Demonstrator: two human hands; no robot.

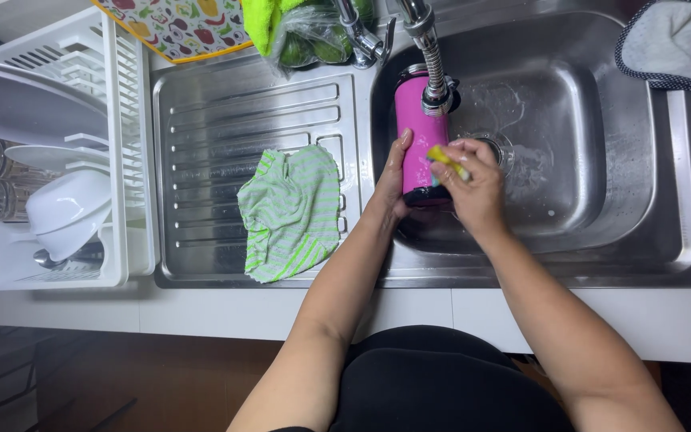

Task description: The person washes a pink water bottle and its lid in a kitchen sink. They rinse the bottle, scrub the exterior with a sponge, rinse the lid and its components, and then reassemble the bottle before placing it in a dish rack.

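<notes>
Pink tumbler (419, 132) stands in the upper middle of the frame, over the sink (601, 120), beneath the faucet's spring hose (433, 64). At far left, a white dish rack (133, 160) holds white bowls (65, 212), plates and glasses. A green-striped cloth (291, 210) lies on the drainboard (201, 120). The left hand (392, 178) grips the tumbler's side; the right hand (473, 188) pinches a yellow sponge (447, 160) against it. The tumbler is glossy magenta with a dark base.
</notes>
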